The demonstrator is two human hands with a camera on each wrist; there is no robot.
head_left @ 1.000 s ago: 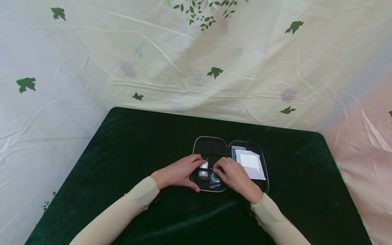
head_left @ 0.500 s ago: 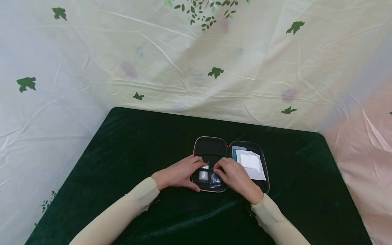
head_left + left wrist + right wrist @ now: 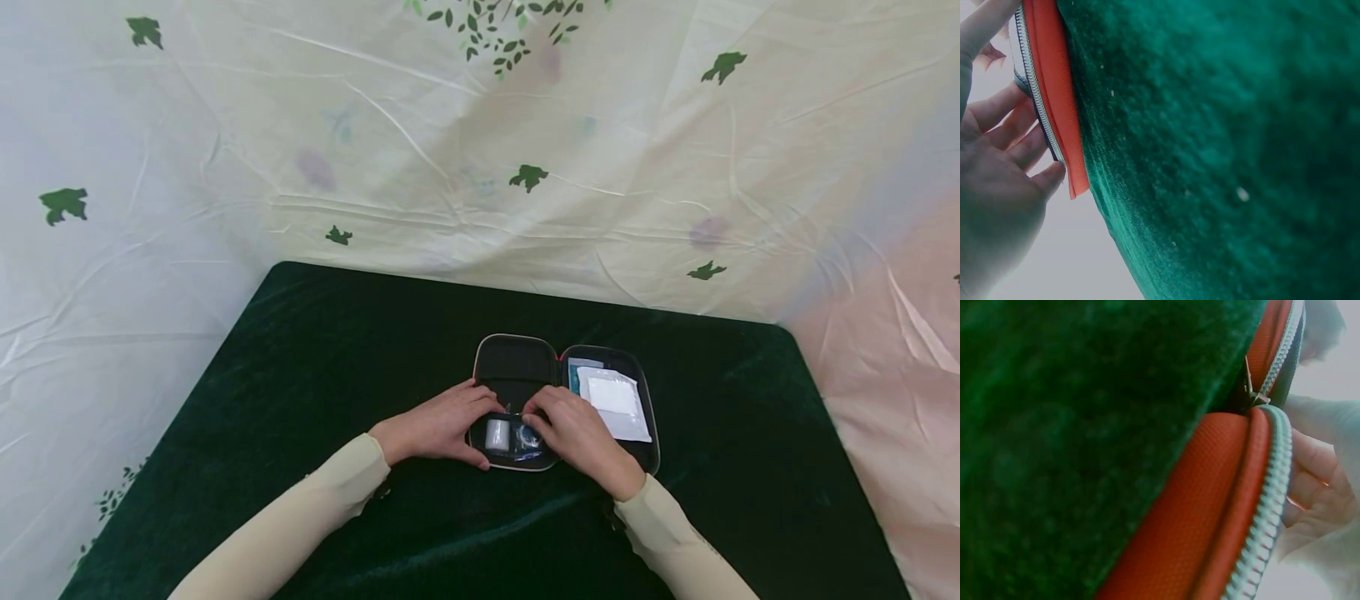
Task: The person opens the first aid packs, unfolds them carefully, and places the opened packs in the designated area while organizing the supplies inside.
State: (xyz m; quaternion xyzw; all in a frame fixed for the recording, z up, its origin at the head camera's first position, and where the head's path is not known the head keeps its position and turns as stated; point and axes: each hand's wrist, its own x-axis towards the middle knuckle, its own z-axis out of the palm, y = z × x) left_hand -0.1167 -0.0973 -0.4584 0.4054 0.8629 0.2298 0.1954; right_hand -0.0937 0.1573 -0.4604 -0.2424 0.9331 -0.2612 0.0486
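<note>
A zip-up case [image 3: 517, 358] lies open on the table, its red outer shell [image 3: 1054, 81] showing in the left wrist view. In its left half a white wrapped roll [image 3: 497, 435], like a bandage roll, sits under a dark elastic strap, beside a clear packet [image 3: 527, 442] with dark blue contents. My left hand [image 3: 442, 423] reaches over the left rim, fingertips at the roll's upper end, thumb apart near the case's edge. My right hand [image 3: 573, 429] pinches the strap near the case's middle; its fingertips are partly hidden.
The case's right half holds a white packet [image 3: 615, 404] over a blue-green one [image 3: 583, 371]. Dark green velvet cloth [image 3: 360, 333] covers the table. A pale curtain [image 3: 420, 150] with printed leaves and birds hangs behind and at both sides.
The white roll has slid toward me under the strap, pushed by my left fingertips, and more of it shows below the strap. My right hand has stayed nearly still.
</note>
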